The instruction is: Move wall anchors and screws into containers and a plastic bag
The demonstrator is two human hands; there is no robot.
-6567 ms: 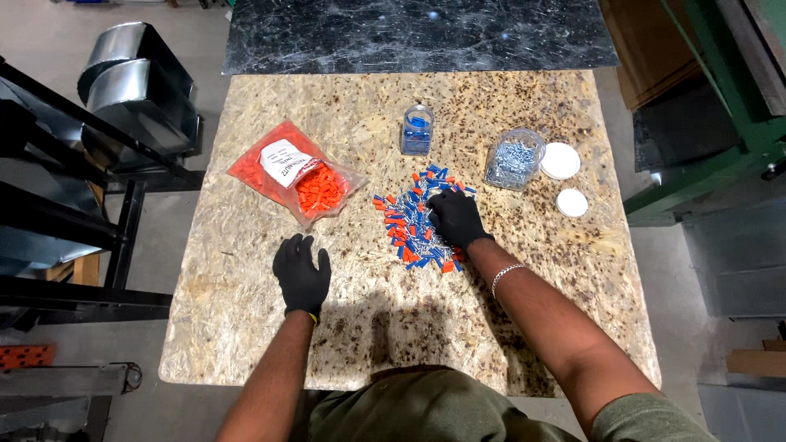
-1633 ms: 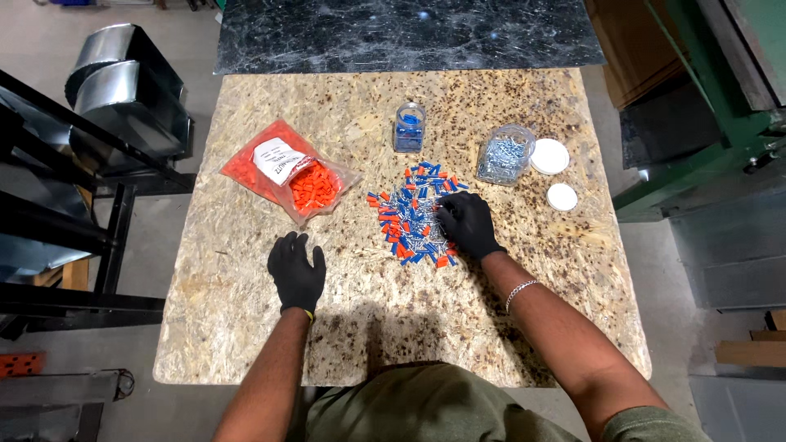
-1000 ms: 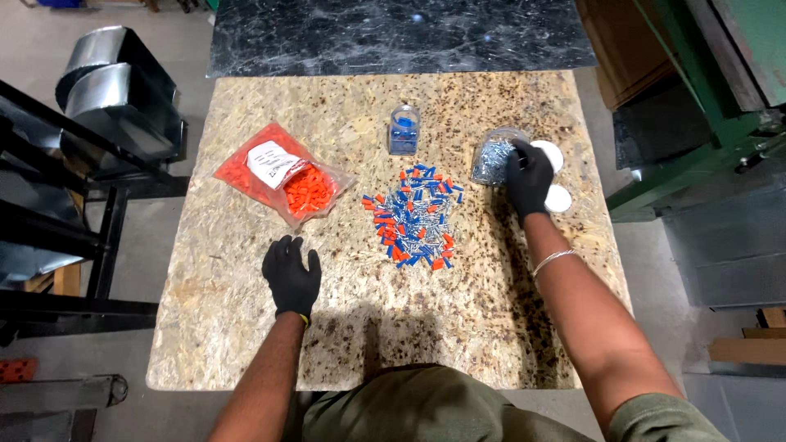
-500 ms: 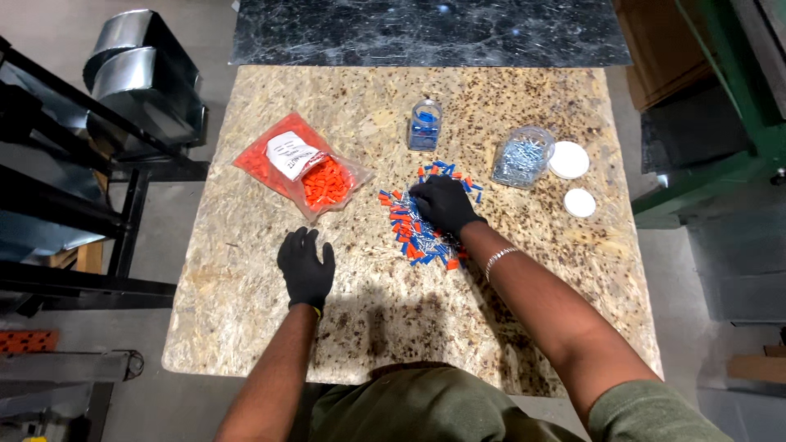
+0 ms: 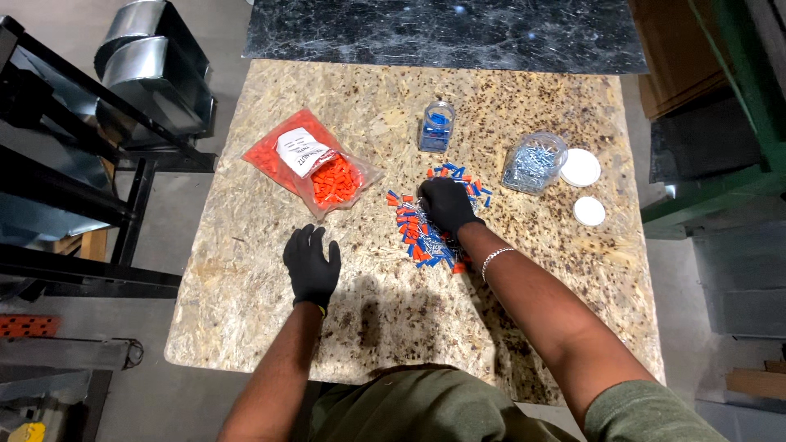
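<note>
Nearest us, our left hand point(image 5: 311, 266) lies flat and spread on the desk point(image 5: 246, 327), holding nothing. Beyond it, our right hand point(image 5: 446, 205) curls its grip down into the pile point(image 5: 417, 237) of orange and blue caps directly beneath; whether it pinches one we cannot tell. Farther off: one bag point(image 5: 315, 164), two jars point(image 5: 436, 127), two lids point(image 5: 580, 167).

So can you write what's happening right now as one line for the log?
left hand: flat on table | right hand: in orange-and-blue connector pile | screw jar: open
</note>
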